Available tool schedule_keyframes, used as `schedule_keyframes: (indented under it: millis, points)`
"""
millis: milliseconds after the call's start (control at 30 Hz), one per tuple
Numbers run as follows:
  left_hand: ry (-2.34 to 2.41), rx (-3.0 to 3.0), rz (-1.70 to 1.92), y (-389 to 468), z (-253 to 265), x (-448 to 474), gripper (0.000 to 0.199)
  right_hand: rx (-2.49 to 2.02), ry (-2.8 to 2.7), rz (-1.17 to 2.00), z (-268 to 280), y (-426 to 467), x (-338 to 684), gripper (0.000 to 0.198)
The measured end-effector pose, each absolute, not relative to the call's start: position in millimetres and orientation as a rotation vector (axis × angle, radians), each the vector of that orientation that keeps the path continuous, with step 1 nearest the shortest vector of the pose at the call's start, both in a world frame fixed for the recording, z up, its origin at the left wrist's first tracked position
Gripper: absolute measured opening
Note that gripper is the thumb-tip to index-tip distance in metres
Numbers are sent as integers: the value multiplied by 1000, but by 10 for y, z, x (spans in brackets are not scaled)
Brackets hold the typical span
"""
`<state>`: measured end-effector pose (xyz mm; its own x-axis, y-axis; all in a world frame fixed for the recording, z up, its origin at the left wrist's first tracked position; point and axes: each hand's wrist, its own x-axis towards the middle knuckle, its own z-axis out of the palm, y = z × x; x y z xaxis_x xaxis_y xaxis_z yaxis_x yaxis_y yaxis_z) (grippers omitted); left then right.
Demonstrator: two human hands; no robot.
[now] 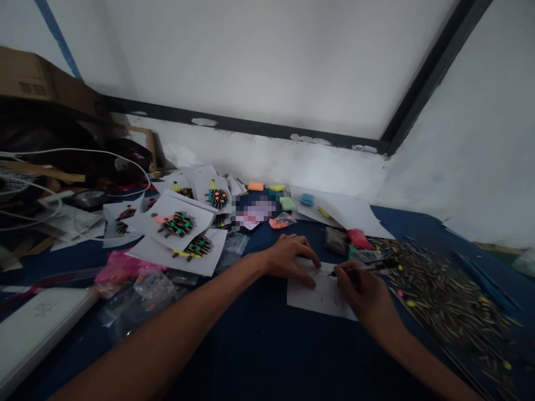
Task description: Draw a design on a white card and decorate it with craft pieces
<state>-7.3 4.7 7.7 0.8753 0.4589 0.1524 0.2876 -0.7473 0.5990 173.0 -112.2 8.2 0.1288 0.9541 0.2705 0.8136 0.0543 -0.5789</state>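
Note:
A small sheet of white paper (pixel 309 298) lies on the dark blue tabletop (pixel 263 345) in front of me. My left hand (pixel 288 257) rests on its upper left part, fingers spread and bent over the edge. In my right hand (pixel 363 287) is a dark pen (pixel 371 264), pinched between thumb and fingers, its tip at the paper near faint marks. Just beyond the hands are a dark packet of clay (pixel 336 240), a red one (pixel 358 239) and a small bag of orange clay (pixel 282 221).
A large heap of striped sunflower seeds (pixel 451 301) spreads on the right. To the left lie paper sheets with seed-and-clay hedgehog figures (pixel 178 224), crumpled plastic bags (pixel 137 289) and a white box (pixel 45 328). White cables (pixel 100 151) and a cardboard box (pixel 45 78) are further left.

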Motion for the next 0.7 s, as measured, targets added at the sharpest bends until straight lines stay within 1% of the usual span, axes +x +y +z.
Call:
schedule_keyframes:
  millis: [333, 567, 700]
  points:
    - [550, 2456, 379, 31, 90, -72, 38, -1791, -1719, 317, 73, -1126, 1743, 31]
    - [554, 2457, 376, 27, 100, -74, 38, -1814, -1727, 249, 96, -1120, 1721, 29]
    - [536, 2457, 390, 41, 84, -79, 40, -1819, -1721, 264, 92, -1125, 1728, 29]
